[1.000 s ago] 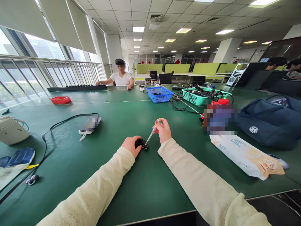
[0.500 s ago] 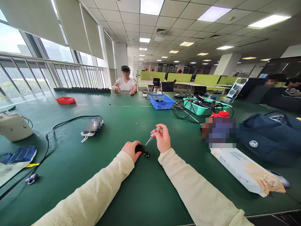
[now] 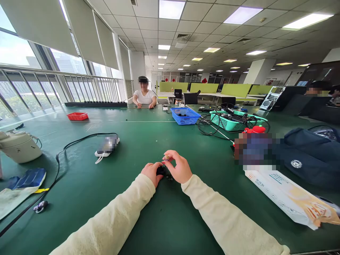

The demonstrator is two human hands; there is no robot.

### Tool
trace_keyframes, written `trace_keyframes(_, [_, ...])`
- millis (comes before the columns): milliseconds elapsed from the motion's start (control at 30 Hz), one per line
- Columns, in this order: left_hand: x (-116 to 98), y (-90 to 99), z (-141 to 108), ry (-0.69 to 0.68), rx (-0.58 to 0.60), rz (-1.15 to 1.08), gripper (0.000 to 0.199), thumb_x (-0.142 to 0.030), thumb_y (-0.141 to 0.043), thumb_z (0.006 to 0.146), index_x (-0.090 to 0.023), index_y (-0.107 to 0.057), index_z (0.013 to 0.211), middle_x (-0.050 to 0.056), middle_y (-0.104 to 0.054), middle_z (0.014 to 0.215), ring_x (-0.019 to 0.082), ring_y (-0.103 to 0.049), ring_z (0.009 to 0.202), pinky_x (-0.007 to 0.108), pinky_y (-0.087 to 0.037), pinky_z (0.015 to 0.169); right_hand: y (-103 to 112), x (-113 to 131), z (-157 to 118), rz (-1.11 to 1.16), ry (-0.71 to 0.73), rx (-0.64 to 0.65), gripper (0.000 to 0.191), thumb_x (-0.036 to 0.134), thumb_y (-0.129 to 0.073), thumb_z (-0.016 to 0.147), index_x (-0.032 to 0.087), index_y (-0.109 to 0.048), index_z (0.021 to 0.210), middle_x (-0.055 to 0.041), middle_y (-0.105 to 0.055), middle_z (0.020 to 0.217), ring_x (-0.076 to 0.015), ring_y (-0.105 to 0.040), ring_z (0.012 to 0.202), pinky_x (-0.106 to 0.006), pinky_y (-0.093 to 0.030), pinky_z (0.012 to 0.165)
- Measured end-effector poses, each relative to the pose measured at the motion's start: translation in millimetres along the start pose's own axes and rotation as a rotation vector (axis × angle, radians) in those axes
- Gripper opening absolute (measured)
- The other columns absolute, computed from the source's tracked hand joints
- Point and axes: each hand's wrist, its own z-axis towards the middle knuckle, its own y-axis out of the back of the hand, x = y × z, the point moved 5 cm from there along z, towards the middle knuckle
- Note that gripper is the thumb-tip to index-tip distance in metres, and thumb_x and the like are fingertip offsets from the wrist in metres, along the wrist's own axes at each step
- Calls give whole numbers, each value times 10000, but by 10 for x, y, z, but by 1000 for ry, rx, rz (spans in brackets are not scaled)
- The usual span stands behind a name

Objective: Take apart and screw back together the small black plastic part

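Close together, right hand (image 3: 181, 169) arched, fingers pinching a screwdriver (image 3: 166, 158), left hand (image 3: 151, 172) low, fingers curled round a black part (image 3: 160, 170)

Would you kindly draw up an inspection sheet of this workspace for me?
Surface: green tabletop.
Job's things: small black part; tool, seen nearly end-on, its tip hidden.
Clutter: red tray, blue basket, green basket, packet, dark blue bag.
Hands: left hand grips the small black part; right hand holds the tool.
Cables: black cables tangled by the green basket; black cord at left.
Surroundings: person opposite; railing and windows at left.
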Motion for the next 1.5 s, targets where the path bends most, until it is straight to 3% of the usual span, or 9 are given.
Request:
trace_keyframes(167, [22, 0, -9, 5, 13, -19, 434, -110, -693, 733, -215, -630, 1149, 73, -714, 1097, 272, -588, 1158, 410, -444, 1036, 84, 10, -16, 49, -18, -126, 145, 294, -597, 857, 259, -575, 996, -29, -697, 869, -186, -675, 772, -354, -548, 783])
trace_keyframes(300, [29, -11, 3, 12, 34, -31, 439, -100, -691, 738, -208, -625, 1158, 66, -709, 1113, 265, -572, 1179, 383, -432, 1050, 70, -82, -15, 97, -62, -116, 155, 319, -564, 885, 246, -540, 1019, -38, -680, 873, -188, -682, 805, -366, -551, 791])
trace_keyframes(567, [76, -86, 42, 4, 26, -42, 447, -75, -686, 721, -240, -628, 1132, 54, -699, 1128, 256, -587, 1156, 394, -438, 1045, 190, -349, 49, 325, -241, -309, 240, 378, -575, 837, 231, -479, 1002, 19, -641, 732, -154, -652, 667, -357, -546, 732])
trace_keyframes(700, [120, -140, 54, 0, 7, -41, 454, -77, -685, 716, -242, -627, 1135, 56, -700, 1114, 259, -595, 1144, 400, -450, 1035, 163, -412, 61, 318, -286, -244, 226, 376, -568, 825, 231, -490, 979, 19, -634, 722, -154, -643, 658, -353, -536, 718])
trace_keyframes(967, [133, -166, 71, -39, -2, -27, 458, -68, -678, 717, -240, -629, 1138, 47, -708, 1127, 264, -583, 1151, 423, -428, 1066, 49, -251, 65, 165, -195, -75, 211, 341, -550, 857, 252, -541, 1048, 14, -641, 775, -153, -632, 714, -328, -517, 759])
trace_keyframes(1133, [124, -140, 73, -28, 4, -10, 448, -77, -676, 723, -243, -633, 1137, 47, -712, 1118, 266, -592, 1134, 413, -453, 1037, 108, -339, 96, 147, -232, -152, 255, 372, -694, 745, 255, -579, 939, 52, -556, 673, -140, -579, 628, -295, -504, 687])
trace_keyframes(1367, [124, -96, 64, -8, -15, -12, 443, -135, -704, 723, -253, -633, 1144, 45, -706, 1131, 265, -595, 1133, 404, -464, 1027, 276, -461, 85, 307, -302, -372, 290, 429, -622, 791, 233, -499, 966, 23, -626, 711, -166, -640, 683, -339, -513, 728])
trace_keyframes(1500, [121, -65, 50, 14, -28, -10, 448, -201, -720, 734, -247, -628, 1169, 55, -704, 1146, 273, -584, 1150, 393, -476, 1015, 269, -338, 64, 335, -224, -336, 211, 387, -549, 847, 240, -483, 983, 29, -612, 703, -157, -614, 643, -347, -508, 722])
